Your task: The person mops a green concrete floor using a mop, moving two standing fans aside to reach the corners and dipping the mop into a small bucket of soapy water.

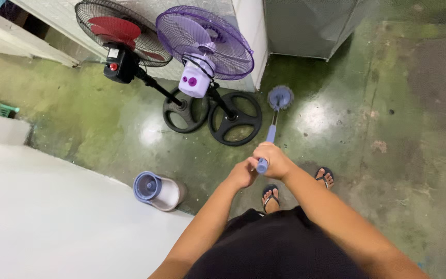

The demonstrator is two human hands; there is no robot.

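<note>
Nearest the lens we see our own black clothing at the bottom centre of the frame, with both forearms rising from it toward the middle. Our right hand (275, 159) is clamped around the top of the mop handle (270, 135), and our left hand (242, 173) is curled closed just beside and below it, touching the same grip end. The handle's long axis runs from our hands up the frame, leaning slightly right, to the round mop head (281, 97) resting on the green floor (388, 129); the right hand sits nearer the head. Just left of the mop head stand the black bases of the purple fan (205, 44) and the red-bladed fan (117, 31), and a white wall corner (251, 41) lies just above. Open floor spreads to the right. The mop bucket (158, 190) sits at lower left, near our sandalled feet (270, 197).
</note>
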